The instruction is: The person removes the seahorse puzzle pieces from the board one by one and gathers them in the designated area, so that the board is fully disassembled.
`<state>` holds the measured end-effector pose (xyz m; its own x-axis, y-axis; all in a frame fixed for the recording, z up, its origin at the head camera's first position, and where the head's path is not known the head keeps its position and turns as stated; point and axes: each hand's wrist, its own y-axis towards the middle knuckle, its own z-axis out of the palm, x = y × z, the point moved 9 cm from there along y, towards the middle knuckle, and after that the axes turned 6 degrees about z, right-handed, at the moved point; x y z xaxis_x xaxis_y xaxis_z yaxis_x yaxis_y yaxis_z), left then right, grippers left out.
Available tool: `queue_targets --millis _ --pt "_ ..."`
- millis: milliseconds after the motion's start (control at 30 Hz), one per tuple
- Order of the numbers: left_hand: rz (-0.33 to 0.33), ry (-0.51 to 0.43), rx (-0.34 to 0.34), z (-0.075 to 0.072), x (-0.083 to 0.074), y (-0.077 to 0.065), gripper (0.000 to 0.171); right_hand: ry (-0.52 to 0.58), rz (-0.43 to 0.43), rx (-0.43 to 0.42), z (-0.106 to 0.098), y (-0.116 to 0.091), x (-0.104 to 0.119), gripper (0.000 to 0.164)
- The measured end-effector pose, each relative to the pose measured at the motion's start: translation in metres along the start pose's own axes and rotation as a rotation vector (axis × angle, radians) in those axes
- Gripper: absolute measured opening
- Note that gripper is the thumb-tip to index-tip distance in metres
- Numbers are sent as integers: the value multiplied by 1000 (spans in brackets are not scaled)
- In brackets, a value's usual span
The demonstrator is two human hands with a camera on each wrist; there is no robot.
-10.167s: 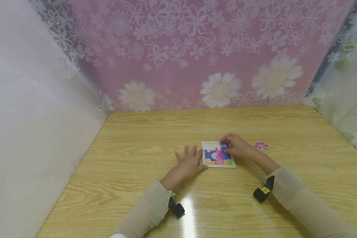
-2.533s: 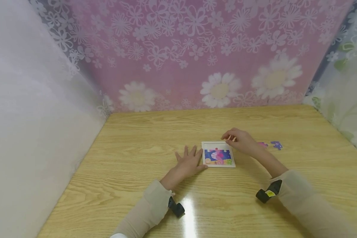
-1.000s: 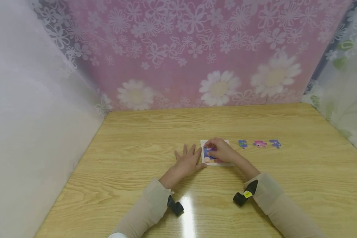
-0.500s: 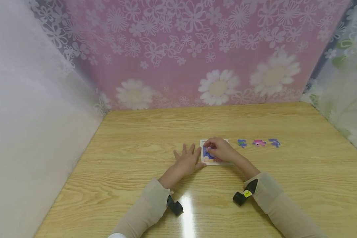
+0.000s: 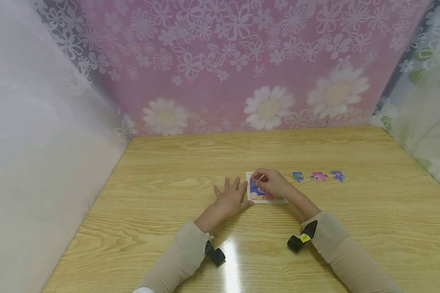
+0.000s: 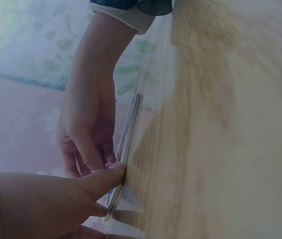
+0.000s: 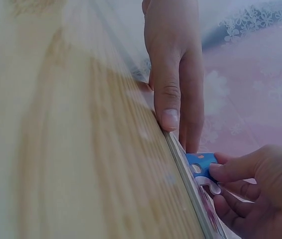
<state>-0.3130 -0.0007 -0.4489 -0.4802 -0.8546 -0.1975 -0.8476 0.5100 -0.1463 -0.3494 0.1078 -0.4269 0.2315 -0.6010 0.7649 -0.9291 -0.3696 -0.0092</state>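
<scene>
The puzzle frame (image 5: 267,202) lies flat on the worktop (image 5: 176,171), between the two hands, with its near side running left to right, roughly in line with the worktop's far edge; in the head view it looks broader across than deep, though the slanted angle makes its true long axis hard to judge. The left hand (image 5: 229,202) rests at the frame's left side with its fingers spread and straight, pointing away from the person, while its thumb reaches right to touch the near left corner. The right hand (image 5: 273,183) is over the frame, thumb and curled fingers pinching a blue puzzle piece (image 7: 200,162) near the left part of the picture. In the right wrist view that piece is tilted up from the frame's surface, a pale curved part at its lower end; its long axis cannot be told. Right of the frame, three loose pieces lie apart in a left-to-right row: a blue and green piece (image 5: 298,176), a pink piece (image 5: 319,176) with an eye, its length running left to right, and a purple piece (image 5: 338,176).
</scene>
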Motion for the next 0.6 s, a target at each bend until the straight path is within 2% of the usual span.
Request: queue_targets --millis 300,600 --pt "7 -12 -3 1 1 0 72 19 -12 9 0 1 0 14" --pt "10 -17 -9 2 1 2 72 3 -58 -20 -8 0 5 13"
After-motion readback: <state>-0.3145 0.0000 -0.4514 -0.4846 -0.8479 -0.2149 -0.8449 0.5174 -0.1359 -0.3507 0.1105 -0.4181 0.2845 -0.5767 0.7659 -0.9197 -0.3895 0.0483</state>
